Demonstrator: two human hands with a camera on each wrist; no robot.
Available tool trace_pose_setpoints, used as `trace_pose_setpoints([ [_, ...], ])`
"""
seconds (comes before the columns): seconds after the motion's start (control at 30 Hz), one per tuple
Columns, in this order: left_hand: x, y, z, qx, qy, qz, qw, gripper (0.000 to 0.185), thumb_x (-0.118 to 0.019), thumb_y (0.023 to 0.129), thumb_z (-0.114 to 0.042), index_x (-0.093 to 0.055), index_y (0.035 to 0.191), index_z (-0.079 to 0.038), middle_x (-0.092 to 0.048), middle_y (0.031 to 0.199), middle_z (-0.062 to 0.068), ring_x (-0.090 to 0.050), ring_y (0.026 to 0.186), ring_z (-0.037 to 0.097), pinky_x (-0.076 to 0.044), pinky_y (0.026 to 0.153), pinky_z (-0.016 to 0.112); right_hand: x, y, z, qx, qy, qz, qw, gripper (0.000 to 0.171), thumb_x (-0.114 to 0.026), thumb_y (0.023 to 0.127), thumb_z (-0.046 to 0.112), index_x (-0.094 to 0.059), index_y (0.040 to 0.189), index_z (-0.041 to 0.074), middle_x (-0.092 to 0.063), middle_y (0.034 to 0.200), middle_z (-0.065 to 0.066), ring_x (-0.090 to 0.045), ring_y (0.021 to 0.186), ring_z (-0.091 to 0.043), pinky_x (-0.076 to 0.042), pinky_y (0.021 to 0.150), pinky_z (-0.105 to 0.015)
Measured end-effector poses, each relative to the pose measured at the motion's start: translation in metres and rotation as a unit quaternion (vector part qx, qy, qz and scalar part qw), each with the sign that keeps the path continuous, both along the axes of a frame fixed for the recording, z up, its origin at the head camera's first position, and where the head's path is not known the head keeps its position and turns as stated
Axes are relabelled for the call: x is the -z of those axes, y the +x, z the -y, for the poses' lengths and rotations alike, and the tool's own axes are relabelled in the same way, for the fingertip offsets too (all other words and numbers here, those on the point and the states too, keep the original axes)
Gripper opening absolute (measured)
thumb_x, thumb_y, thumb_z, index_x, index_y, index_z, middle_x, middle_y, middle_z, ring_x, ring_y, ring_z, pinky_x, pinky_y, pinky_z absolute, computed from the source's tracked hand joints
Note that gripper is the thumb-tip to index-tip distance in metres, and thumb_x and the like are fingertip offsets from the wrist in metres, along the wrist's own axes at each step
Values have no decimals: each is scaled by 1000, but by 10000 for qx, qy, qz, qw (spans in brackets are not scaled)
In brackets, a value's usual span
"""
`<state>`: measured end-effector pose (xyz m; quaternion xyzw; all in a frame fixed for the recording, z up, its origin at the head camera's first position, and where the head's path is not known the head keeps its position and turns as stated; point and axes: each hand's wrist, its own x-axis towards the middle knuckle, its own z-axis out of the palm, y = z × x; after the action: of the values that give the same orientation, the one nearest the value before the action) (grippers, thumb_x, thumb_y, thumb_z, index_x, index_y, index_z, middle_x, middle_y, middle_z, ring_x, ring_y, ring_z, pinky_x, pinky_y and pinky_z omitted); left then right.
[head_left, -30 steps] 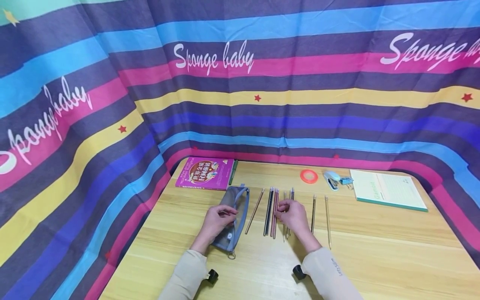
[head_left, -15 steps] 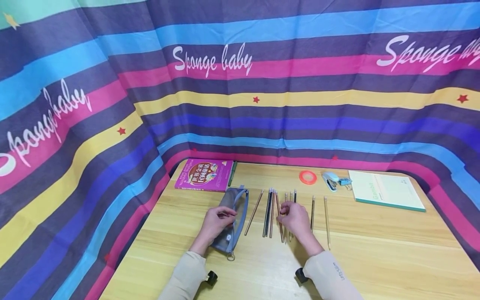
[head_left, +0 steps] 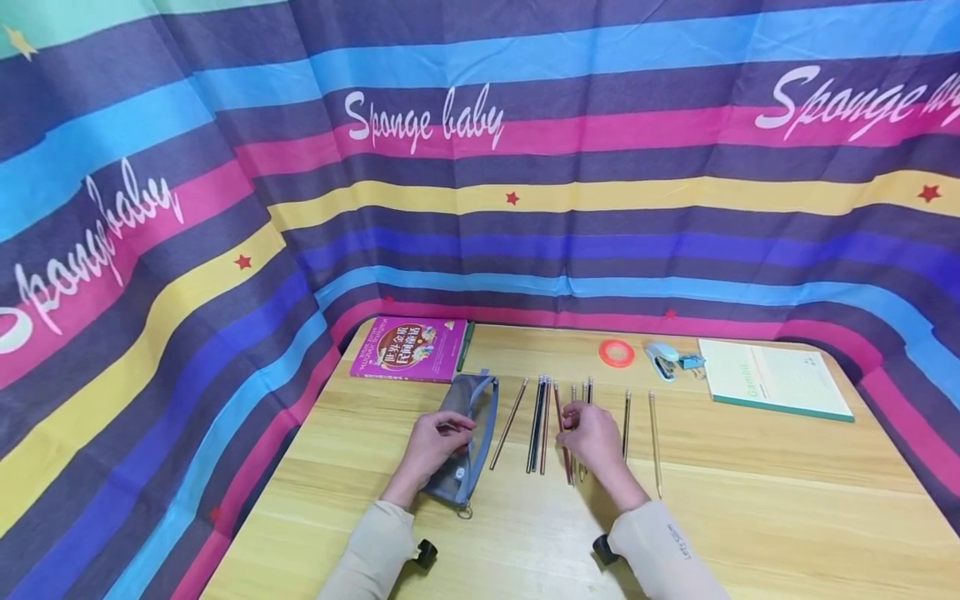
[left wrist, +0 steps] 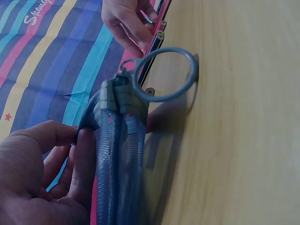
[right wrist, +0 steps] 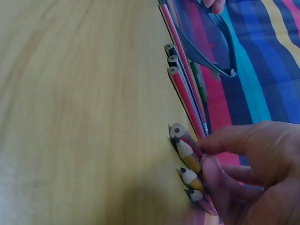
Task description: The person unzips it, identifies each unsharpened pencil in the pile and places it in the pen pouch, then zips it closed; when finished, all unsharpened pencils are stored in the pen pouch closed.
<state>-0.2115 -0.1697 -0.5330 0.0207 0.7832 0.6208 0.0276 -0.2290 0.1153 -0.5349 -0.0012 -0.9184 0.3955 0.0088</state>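
Note:
My left hand (head_left: 441, 440) pinches the edge of an open grey-blue mesh pencil case (head_left: 456, 483) between thumb and fingers. A large ring hangs at the near end of the case (left wrist: 112, 164) in the left wrist view. My right hand (head_left: 596, 440) is over the row of pencils, thumb and index finger pinching a dark red pencil (head_left: 564, 454). In the right wrist view this unsharpened pencil (right wrist: 180, 132) lies beside several sharpened pencils (right wrist: 192, 179) under the thumb. Left of them lies a group of dark pencils (head_left: 536, 429) with another red pencil (head_left: 545, 433).
A single brown pencil (head_left: 509, 423) lies beside the case. To the right are a black pencil (head_left: 627, 417) and a gold pencil (head_left: 656, 442). Farther back are a purple book (head_left: 412, 348), red tape (head_left: 617, 353), a blue stapler (head_left: 662, 361), a binder clip (head_left: 692, 362) and a notebook (head_left: 780, 379).
My right hand has shifted slightly right with the red pencil, which has come away from the other red one and now lies against the gold pencils. My left hand has stayed at the case.

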Motion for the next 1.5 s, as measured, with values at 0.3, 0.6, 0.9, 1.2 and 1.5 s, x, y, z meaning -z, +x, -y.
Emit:
trace_pose_setpoints([
  [0.3,-2,-2,-2,-21,78,-24,10000,17,-75,86,4,-74,103,8,-72,89,14,-65,71,12,-64,66,28,-1,3,9,167,-455,-286,9984,51,-81,75,-6,-67,124,-8,-76,99,-16,-74,87,-29,-65,78,-38],
  [0.6,-2,-2,-4,-98,-77,-81,9999,17,-72,86,9,-71,103,14,-71,90,23,-66,71,15,-65,67,36,5,4,20,13,-231,-465,9986,60,-85,71,-4,-64,128,-9,-75,103,-17,-69,86,-24,-64,81,-39],
  [0.9,-14,3,-9,-104,17,-54,9999,17,-72,85,9,-73,103,11,-71,91,23,-65,69,13,-65,66,31,4,0,20,-158,-71,-143,9997,57,-88,68,-1,-67,121,-7,-71,92,-7,-65,81,-21,-62,79,-40],
  [1.2,-31,14,-13,-77,23,-29,10000,16,-70,86,11,-72,102,13,-71,92,26,-65,69,13,-65,68,33,0,-1,18,-178,5,236,9996,54,-88,70,4,-68,119,-6,-66,79,-1,-61,69,-15,-59,75,-37],
  [1.5,-32,15,-11,-20,124,-59,9999,16,-71,86,11,-72,102,14,-71,90,24,-66,69,14,-65,68,34,-5,2,14,-138,-489,472,9976,42,-84,75,3,-69,113,-5,-67,81,-5,-62,68,-17,-57,63,-29],
])
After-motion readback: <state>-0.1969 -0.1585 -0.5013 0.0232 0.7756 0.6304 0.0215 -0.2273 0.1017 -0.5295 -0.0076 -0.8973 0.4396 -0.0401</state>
